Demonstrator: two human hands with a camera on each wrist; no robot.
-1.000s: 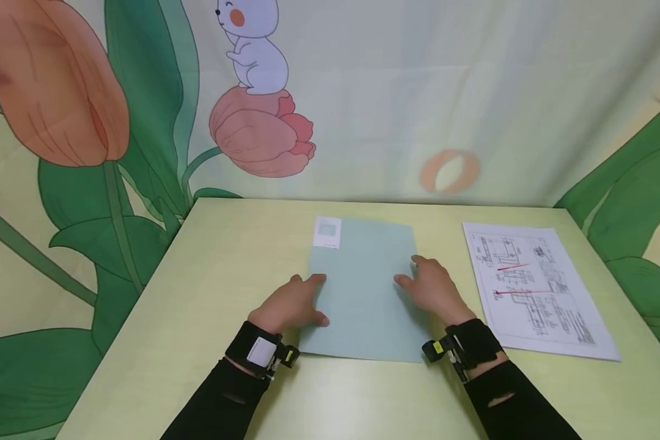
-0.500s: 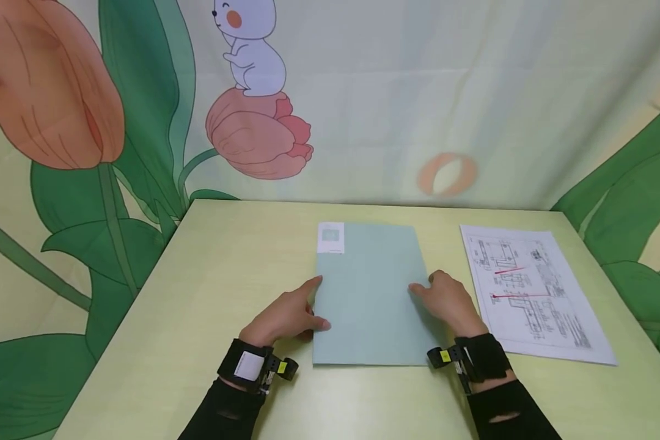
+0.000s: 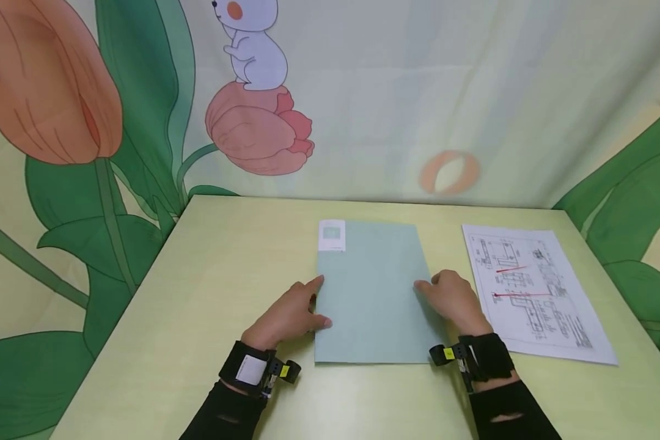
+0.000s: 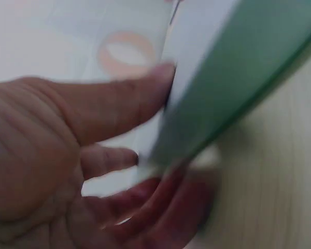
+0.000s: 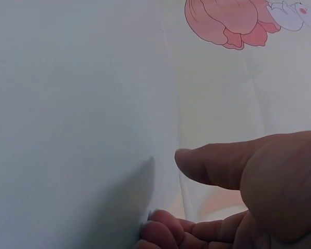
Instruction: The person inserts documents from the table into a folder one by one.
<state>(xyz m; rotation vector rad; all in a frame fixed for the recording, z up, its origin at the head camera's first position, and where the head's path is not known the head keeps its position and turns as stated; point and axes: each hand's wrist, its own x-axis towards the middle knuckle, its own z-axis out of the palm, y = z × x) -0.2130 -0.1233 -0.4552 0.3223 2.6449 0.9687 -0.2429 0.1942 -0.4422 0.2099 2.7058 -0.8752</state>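
Observation:
A pale blue-green folder [image 3: 371,293] with a white label [image 3: 332,235] at its upper left corner lies between my hands. My left hand [image 3: 286,315] grips its left edge, thumb on the top face and the other fingers lower at the edge. In the left wrist view the folder [image 4: 238,78] shows a darker green band along its side, above the tabletop. My right hand [image 3: 455,302] holds the right edge. Seen from the right wrist, the curled fingertips [image 5: 163,228] meet the folder's edge and the thumb [image 5: 212,163] reaches over beside it.
White sheets [image 3: 533,293] printed with technical drawings and red lines lie right of the folder, close to my right hand. The pale yellow table [image 3: 225,256] ends at a curtain [image 3: 374,116] patterned with tulips and a white animal.
The folder has shifted slightly right and turned straighter. My right hand has moved right and a little nearer with its edge; the left hand has closed in on the left edge.

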